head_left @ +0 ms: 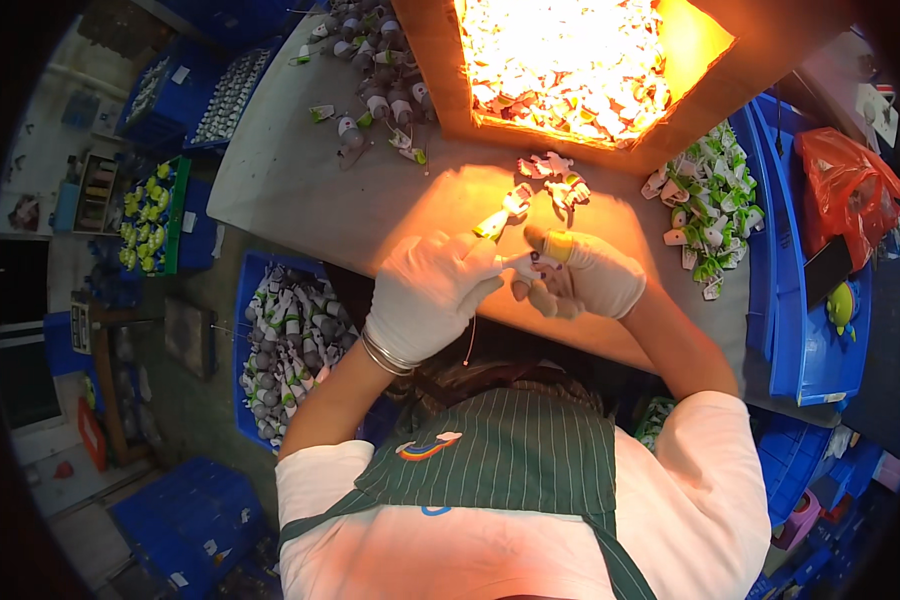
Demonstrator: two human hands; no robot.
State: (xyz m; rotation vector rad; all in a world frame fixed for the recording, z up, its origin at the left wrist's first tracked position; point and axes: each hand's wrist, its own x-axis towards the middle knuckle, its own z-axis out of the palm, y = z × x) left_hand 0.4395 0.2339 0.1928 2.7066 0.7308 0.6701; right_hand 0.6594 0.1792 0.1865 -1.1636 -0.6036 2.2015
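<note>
Both my hands wear white gloves and meet over the near edge of the table. My right hand [595,275] is closed around a small white toy part with dark purple marks [542,266]. My left hand [432,290] reaches in from the side, its fingers pinched at the end of that same part. A thin cord [470,345] with a small tip hangs down below the left fingers. Just beyond the hands lie a white-and-green toy piece [505,212] and a few loose white-and-purple pieces [565,185], lit brightly.
A cardboard box [560,145] full of small parts stands at the far side under strong light. Grey-and-white toys [375,90] lie far left; white-and-green pieces [710,205] are heaped right. Blue bins [760,260] flank the table, and a blue crate of toys [245,350] stands left.
</note>
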